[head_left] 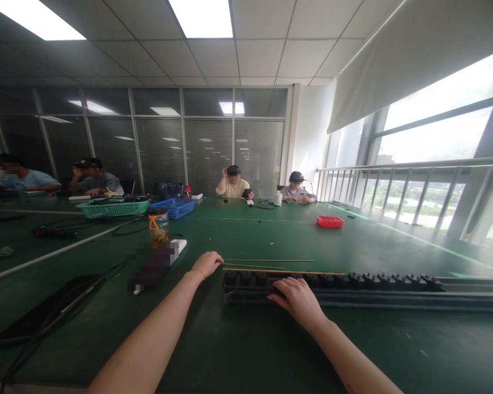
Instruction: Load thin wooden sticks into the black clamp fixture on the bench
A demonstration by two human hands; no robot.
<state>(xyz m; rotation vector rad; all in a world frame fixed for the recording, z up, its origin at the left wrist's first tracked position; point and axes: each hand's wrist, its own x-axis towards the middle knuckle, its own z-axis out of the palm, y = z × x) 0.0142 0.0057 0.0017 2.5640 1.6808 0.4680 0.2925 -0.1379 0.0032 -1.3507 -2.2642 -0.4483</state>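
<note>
A long black rail filled with a row of small black parts lies across the green table in front of me. My right hand rests on top of the rail near its left end, fingers curled over the parts. My left hand sits just beyond the rail's left end, fingers closed in a pinch at the tip of a thin brass rod that lies along the rail's far edge. Two more thin rods lie on the table behind it.
A clear jar with an orange label and a white power strip stand left of my hands; a dark tablet lies nearer left. Green and blue baskets and a red tray sit farther back. Several people sit at the far side.
</note>
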